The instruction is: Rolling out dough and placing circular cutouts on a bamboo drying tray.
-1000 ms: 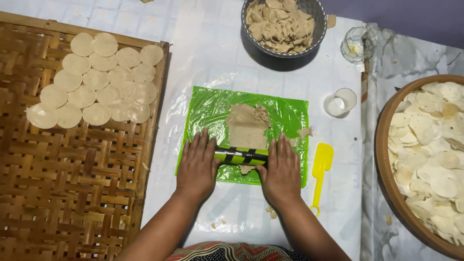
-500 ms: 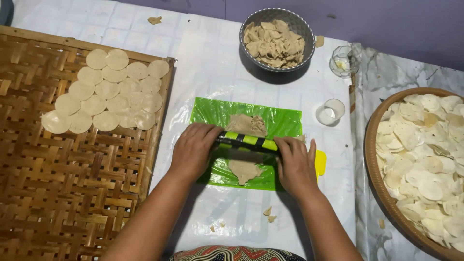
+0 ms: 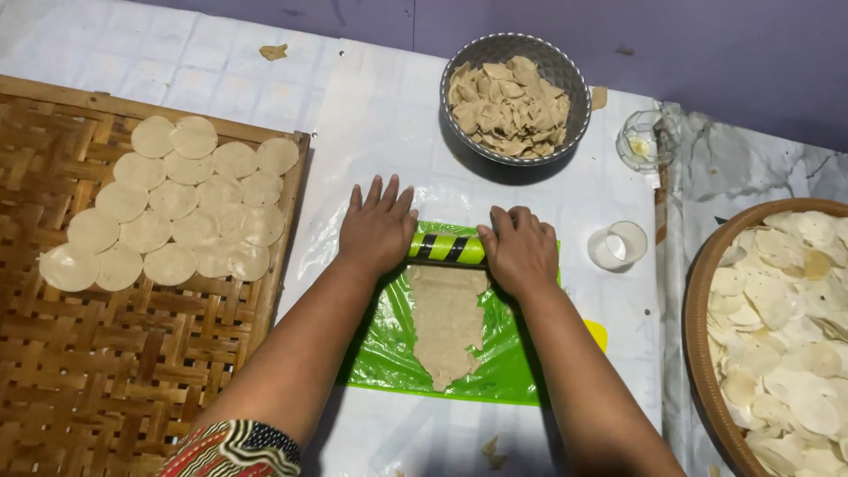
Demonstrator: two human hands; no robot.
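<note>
Roller [image 3: 446,248] advanced to sheet's [image 3: 495,371] far edge; dough [image 3: 448,322] lengthened. Left hand [image 3: 378,228] flat, right hand [image 3: 521,252] curled, both pressing roller. Step: rolling thin.

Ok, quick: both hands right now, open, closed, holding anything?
Left hand: open, palm flat on the green-and-black rolling pin.
Right hand: fingers curled, pressing on the pin's other end above the dough sheet.

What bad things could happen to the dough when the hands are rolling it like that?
1. The rolling pin sits at the far edge of the green sheet, so the dough might get pushed onto the white table cover.
2. The dough looks thin and ragged at its near tip, so it could tear.
3. The right hand is near the small clear cup and could bump it.
</note>
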